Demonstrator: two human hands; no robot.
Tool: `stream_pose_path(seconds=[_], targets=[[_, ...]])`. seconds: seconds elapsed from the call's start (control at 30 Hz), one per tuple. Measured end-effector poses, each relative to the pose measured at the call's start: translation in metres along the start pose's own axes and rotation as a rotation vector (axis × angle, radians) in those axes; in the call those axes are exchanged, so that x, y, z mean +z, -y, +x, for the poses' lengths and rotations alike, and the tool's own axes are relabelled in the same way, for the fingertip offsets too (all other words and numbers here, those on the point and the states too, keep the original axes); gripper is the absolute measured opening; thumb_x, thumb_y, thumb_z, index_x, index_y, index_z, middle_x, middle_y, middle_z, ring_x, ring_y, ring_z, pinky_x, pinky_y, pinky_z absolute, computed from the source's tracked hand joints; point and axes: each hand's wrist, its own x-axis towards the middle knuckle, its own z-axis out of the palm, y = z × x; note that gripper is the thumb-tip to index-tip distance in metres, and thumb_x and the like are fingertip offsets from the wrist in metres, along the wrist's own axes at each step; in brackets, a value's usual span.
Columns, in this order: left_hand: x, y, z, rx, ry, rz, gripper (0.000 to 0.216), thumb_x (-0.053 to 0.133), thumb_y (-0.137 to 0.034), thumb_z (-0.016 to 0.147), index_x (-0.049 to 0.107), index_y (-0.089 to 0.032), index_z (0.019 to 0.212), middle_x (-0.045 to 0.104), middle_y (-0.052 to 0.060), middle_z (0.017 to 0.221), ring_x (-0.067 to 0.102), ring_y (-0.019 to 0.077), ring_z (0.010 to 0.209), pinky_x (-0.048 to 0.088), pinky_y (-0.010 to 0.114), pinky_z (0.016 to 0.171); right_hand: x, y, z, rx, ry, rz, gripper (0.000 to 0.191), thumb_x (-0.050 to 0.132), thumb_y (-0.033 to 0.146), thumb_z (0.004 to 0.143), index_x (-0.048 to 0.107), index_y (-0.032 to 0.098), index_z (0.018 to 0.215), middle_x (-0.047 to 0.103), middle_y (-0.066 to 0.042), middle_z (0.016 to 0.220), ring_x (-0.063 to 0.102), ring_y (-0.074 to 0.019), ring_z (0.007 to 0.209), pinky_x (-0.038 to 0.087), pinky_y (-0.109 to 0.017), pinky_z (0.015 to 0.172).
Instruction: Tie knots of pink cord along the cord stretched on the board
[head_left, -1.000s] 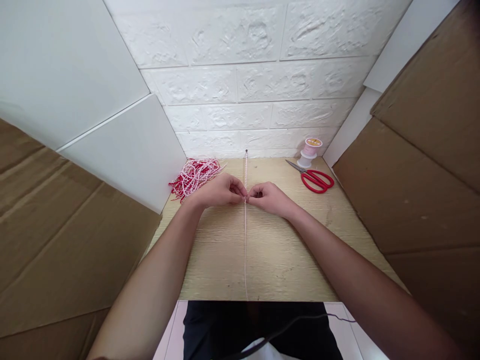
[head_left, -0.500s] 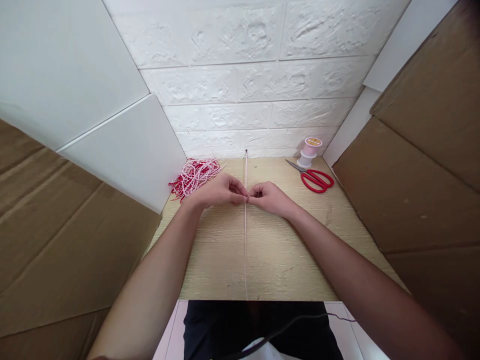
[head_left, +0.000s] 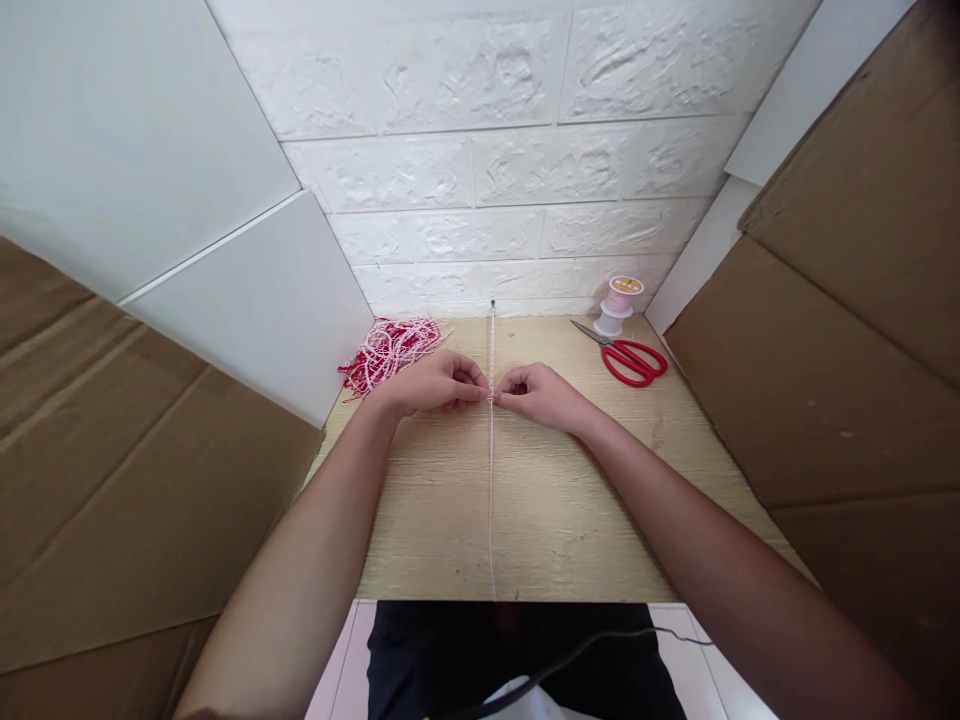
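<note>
A thin pink-and-white cord (head_left: 490,480) runs taut along the wooden table (head_left: 555,520) from a pin at the back wall toward my body. My left hand (head_left: 439,383) and my right hand (head_left: 536,393) meet at the cord about a third of the way from the wall. Both pinch it with thumb and fingertips, the other fingers curled. The stretch beyond my fingers looks knotted or braided.
A heap of red and pink cord pieces (head_left: 386,350) lies at the back left. Red-handled scissors (head_left: 628,357) and a spool of pink thread (head_left: 619,303) sit at the back right. Cardboard panels (head_left: 847,330) and white boards wall in both sides.
My hands have stayed at the same spot on the cord; only the fingers have shifted slightly.
</note>
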Motion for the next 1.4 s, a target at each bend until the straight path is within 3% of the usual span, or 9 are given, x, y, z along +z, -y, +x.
stream_pose_path(seconds=[0.27, 0.57, 0.77, 1.07, 1.4], targets=[[-0.004, -0.001, -0.004, -0.120, -0.004, 0.014, 0.030, 0.071, -0.036, 0.074, 0.067, -0.013, 0.092, 0.064, 0.004, 0.073, 0.052, 0.0075, 0.050, 0.038, 0.018, 0.044, -0.006, 0.001, -0.001, -0.014, 0.052, 0.058, 0.020, 0.060, 0.031, 0.077, 0.068, 0.013, 0.074, 0.062, 0.000, 0.069, 0.050, -0.0122, 0.064, 0.036, -0.025, 0.060], [-0.006, -0.005, -0.009, -0.154, 0.005, 0.043, 0.027, 0.073, -0.033, 0.072, 0.067, -0.011, 0.087, 0.063, 0.004, 0.066, 0.050, 0.0083, 0.045, 0.036, 0.019, 0.041, -0.005, 0.004, -0.003, -0.031, -0.009, -0.089, 0.014, 0.056, 0.025, 0.075, 0.064, 0.014, 0.071, 0.061, 0.001, 0.068, 0.050, -0.0108, 0.063, 0.035, -0.024, 0.059], [-0.001, -0.010, -0.009, -0.125, -0.022, 0.076, 0.041, 0.072, -0.042, 0.075, 0.067, -0.013, 0.103, 0.062, 0.002, 0.066, 0.049, 0.0080, 0.045, 0.035, 0.019, 0.042, -0.004, 0.005, -0.004, -0.048, -0.010, -0.107, 0.016, 0.056, 0.028, 0.077, 0.063, 0.015, 0.070, 0.060, 0.001, 0.068, 0.049, -0.0107, 0.062, 0.034, -0.024, 0.059], [0.006, -0.003, -0.001, -0.051, -0.020, 0.185, 0.025, 0.060, -0.038, 0.079, 0.066, -0.013, 0.081, 0.064, 0.003, 0.069, 0.051, 0.0078, 0.048, 0.037, 0.020, 0.044, -0.002, 0.006, -0.003, -0.065, -0.045, -0.147, 0.014, 0.053, 0.026, 0.076, 0.060, 0.016, 0.070, 0.058, 0.001, 0.068, 0.048, -0.0116, 0.064, 0.032, -0.024, 0.059], [0.011, -0.006, -0.001, -0.041, -0.046, 0.214, 0.016, 0.054, -0.029, 0.073, 0.059, -0.014, 0.069, 0.059, 0.002, 0.064, 0.048, 0.0076, 0.045, 0.032, 0.019, 0.040, -0.002, 0.008, -0.004, -0.083, -0.068, -0.177, 0.010, 0.052, 0.023, 0.074, 0.054, 0.017, 0.067, 0.052, 0.002, 0.065, 0.045, -0.0112, 0.062, 0.030, -0.024, 0.058]])
